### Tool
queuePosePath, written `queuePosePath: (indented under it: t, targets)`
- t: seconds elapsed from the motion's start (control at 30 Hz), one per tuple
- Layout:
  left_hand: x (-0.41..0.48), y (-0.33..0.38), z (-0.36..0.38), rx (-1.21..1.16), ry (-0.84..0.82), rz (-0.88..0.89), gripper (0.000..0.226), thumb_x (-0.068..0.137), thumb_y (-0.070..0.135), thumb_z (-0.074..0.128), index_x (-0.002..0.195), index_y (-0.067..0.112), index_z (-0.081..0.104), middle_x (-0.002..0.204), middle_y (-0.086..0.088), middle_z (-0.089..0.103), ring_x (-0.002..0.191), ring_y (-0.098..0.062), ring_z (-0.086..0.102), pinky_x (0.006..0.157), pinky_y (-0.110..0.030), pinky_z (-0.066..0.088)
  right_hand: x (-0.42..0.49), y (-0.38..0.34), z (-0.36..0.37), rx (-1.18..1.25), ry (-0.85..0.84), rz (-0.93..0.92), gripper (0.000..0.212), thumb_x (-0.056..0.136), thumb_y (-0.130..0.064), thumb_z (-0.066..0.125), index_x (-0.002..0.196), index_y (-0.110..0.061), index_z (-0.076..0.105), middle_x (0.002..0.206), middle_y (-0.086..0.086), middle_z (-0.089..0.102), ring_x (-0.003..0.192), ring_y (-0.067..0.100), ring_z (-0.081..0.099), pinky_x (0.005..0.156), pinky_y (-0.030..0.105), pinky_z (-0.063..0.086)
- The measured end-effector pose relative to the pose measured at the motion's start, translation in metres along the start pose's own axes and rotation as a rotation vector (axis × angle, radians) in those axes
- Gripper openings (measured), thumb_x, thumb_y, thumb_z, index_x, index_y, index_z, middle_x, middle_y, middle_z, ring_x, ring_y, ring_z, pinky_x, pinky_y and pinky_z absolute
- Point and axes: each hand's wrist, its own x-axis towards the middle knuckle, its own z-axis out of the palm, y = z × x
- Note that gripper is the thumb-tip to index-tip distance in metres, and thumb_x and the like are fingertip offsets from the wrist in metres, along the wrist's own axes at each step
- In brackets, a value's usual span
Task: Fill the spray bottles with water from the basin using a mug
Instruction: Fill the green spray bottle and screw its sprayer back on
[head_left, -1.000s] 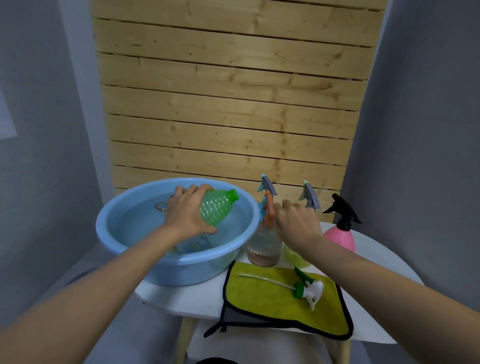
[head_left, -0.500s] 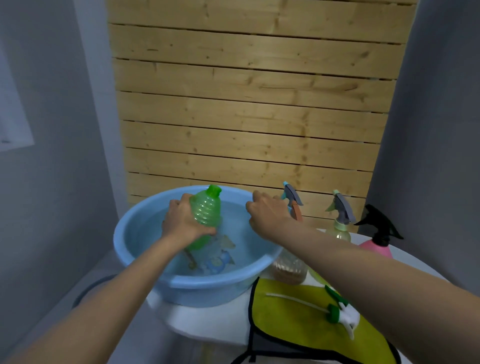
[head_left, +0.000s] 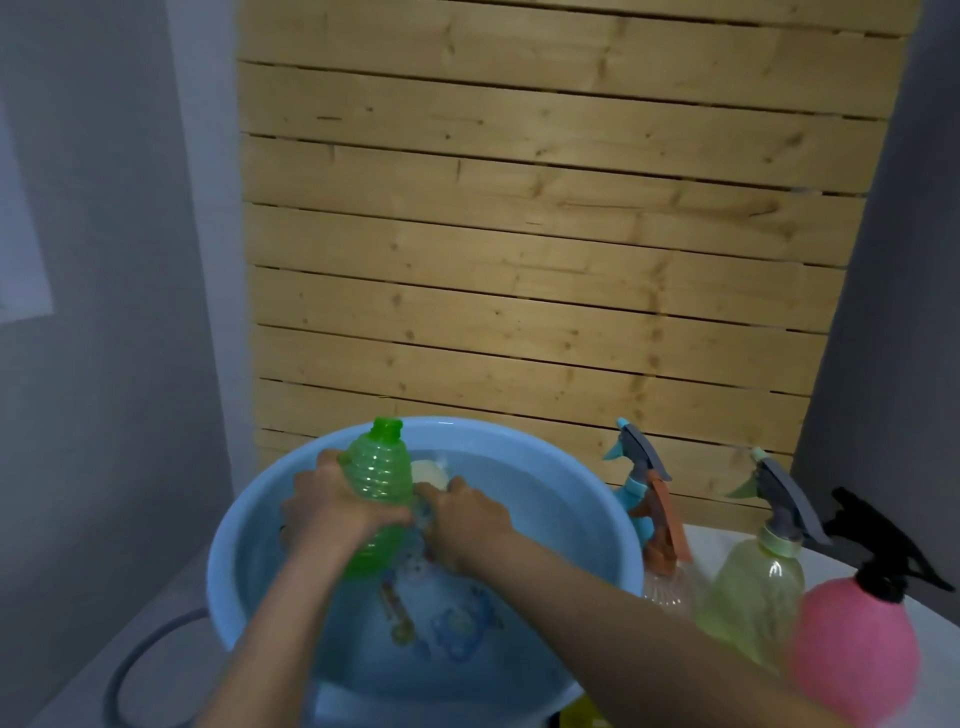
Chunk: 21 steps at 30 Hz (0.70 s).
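Note:
My left hand (head_left: 332, 514) grips a green ribbed bottle (head_left: 379, 488) with no spray head, upright over the light blue basin (head_left: 587, 499) of water. My right hand (head_left: 467, 519) is down in the basin just right of the bottle, fingers curled round a pale mug (head_left: 428, 474) that is mostly hidden and partly under water. Three spray bottles stand right of the basin: a clear one with an orange and blue head (head_left: 660, 545), a yellow-green one (head_left: 753, 597) and a pink one with a black head (head_left: 852, 654).
The basin sits on a white table (head_left: 727, 545) against a wooden slat wall (head_left: 545, 260). A grey hose loop (head_left: 135, 654) lies on the floor at lower left. Grey walls close in on both sides.
My right hand moved from the basin's right rim down into the water and took hold of the mug beside the bottle. The view came closer to the basin; the bottle stands upright.

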Motion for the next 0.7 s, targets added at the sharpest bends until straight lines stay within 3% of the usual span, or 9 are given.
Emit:
queuePosePath:
  t: [0.13,0.27,0.37,0.57,0.7]
  targets:
    - [0.000,0.007,-0.006,0.002,0.004,-0.017,0.107,0.019,0.043,0.083,0.117,0.018,0.048,0.115,-0.010,0.056,0.107,-0.033,0.055,0.087,-0.043,0.050,0.017,-0.004,0.011,-0.091,-0.026,-0.026,0.052,0.098,-0.037,0.040,0.147,-0.033,0.025,0.159,0.012,0.004,0.138,0.039,0.021,0.111,0.043,0.021]
    - [-0.003,0.009,-0.007,0.036,0.023,-0.031,0.093,0.043,0.036,0.089,0.121,0.017,0.043,0.119,-0.010,0.048,0.110,-0.033,0.053,0.087,-0.039,0.049,0.028,-0.010,0.025,-0.138,0.019,-0.064,0.050,0.095,-0.036,0.045,0.144,-0.030,0.035,0.158,0.011,0.003,0.145,0.032,-0.003,0.116,0.046,0.001]
    - [-0.009,0.007,-0.007,0.047,0.039,-0.003,0.087,0.047,0.038,0.087,0.120,0.017,0.044,0.115,-0.010,0.047,0.110,-0.033,0.052,0.086,-0.038,0.047,0.036,-0.013,0.039,-0.102,0.060,-0.082,0.043,0.090,-0.030,0.048,0.133,-0.029,0.048,0.153,0.011,0.009,0.140,0.032,0.004,0.109,0.046,0.005]
    - [-0.013,-0.005,-0.006,0.049,0.073,0.002,0.082,0.050,0.039,0.085,0.118,0.017,0.046,0.114,-0.009,0.047,0.109,-0.033,0.052,0.087,-0.039,0.047,0.040,-0.019,0.040,-0.252,0.045,-0.150,0.055,0.086,-0.025,0.054,0.138,-0.021,0.040,0.141,0.010,0.021,0.127,0.030,0.018,0.102,0.043,0.014]
    - [-0.013,-0.009,-0.002,0.040,0.064,0.015,0.082,0.048,0.037,0.086,0.117,0.017,0.047,0.111,-0.009,0.049,0.108,-0.033,0.052,0.088,-0.039,0.048,0.039,-0.021,0.036,-0.463,0.289,-0.306,0.054,0.077,-0.038,0.064,0.127,-0.022,0.055,0.129,0.007,0.049,0.119,0.025,0.029,0.097,0.039,0.014]
